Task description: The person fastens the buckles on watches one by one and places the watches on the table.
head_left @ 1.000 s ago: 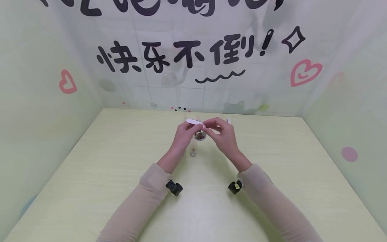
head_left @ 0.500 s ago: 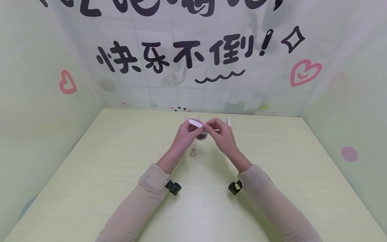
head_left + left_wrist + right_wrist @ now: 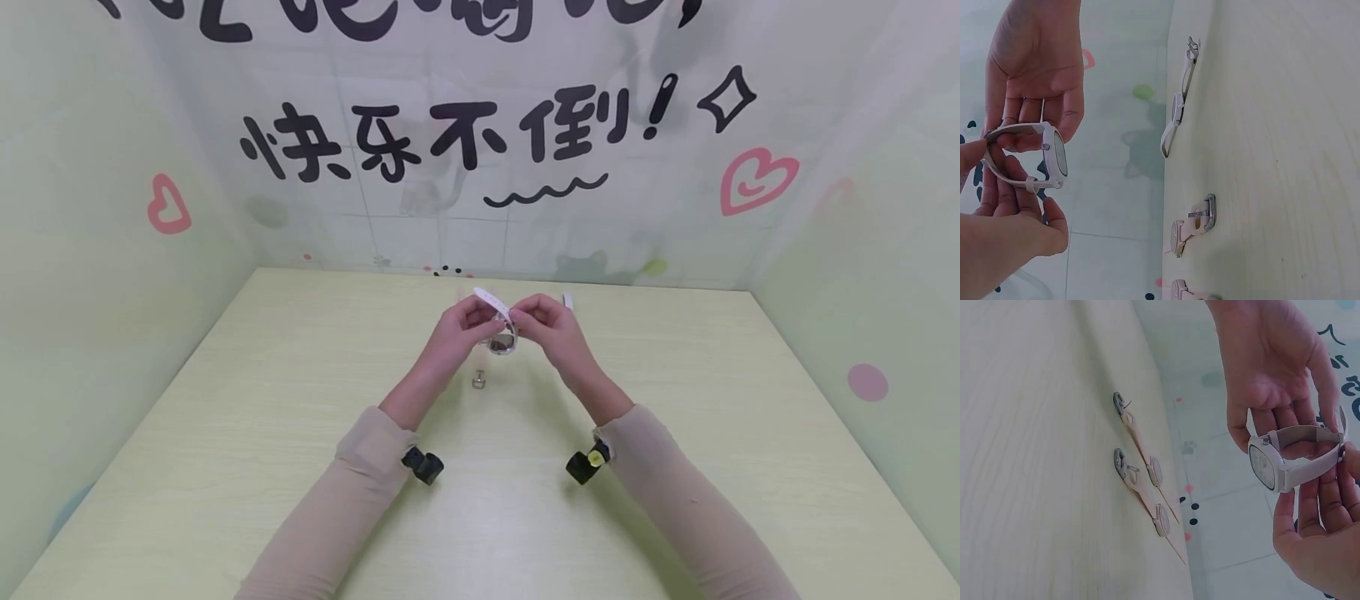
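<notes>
Watch (image 3: 1269,465) held above surface (image 3: 675,433), between our hands, strap looped. Left hand (image 3: 457,329) pinches strap near tail; right hand (image 3: 551,329) pinches opposite side at loose end. We judge step as feeding strap end through buckle: keep case steady, guide tip with fingertips, no twisting, pull gently. Two more watches (image 3: 1147,481) lie flat on surface beneath, well apart from hands.

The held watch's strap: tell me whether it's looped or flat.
Looped. The white watch has its strap curving round into a ring between both hands, off the table.
</notes>
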`<state>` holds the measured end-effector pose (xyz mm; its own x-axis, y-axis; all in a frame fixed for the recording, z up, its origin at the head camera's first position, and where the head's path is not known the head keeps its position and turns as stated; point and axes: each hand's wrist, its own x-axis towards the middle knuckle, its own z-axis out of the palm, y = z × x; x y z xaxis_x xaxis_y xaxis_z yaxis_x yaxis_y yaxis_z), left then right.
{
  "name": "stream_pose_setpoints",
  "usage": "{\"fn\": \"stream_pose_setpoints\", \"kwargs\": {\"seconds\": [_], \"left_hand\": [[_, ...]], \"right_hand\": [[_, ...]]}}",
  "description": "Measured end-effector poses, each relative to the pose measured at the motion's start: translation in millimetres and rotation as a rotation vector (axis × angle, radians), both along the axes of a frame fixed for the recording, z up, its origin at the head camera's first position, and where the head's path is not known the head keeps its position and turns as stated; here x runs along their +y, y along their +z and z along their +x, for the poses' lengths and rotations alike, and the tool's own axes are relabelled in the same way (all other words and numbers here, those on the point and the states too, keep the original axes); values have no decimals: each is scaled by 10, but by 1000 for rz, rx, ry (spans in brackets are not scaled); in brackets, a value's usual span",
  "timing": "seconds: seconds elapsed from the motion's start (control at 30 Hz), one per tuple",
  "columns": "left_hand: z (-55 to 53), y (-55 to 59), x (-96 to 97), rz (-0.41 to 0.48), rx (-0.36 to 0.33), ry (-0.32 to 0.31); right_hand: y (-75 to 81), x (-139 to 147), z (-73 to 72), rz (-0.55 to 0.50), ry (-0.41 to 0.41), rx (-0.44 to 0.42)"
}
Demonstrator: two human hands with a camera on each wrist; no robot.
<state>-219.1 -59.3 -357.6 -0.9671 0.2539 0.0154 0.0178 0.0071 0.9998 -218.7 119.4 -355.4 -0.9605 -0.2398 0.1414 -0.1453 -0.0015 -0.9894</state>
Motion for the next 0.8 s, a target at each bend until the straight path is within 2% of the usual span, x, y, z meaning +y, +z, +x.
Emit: {"fn": "stream_pose_setpoints", "kwargs": {"seconds": [0.2, 0.4, 0.57, 0.8], "left_hand": [[-7, -26, -25, 11, 25, 10], [-8, -43, -33, 19, 36, 31], [-12, -48, -32, 35, 27, 44], [-5, -40, -7, 28, 14, 30]], "right_hand": [[-19, 4, -27, -83, -14, -75], [-21, -1, -28, -118, -11, -82], [-9, 11, -32, -103, -31, -29], [88, 5, -48, -50, -69, 115]]}}
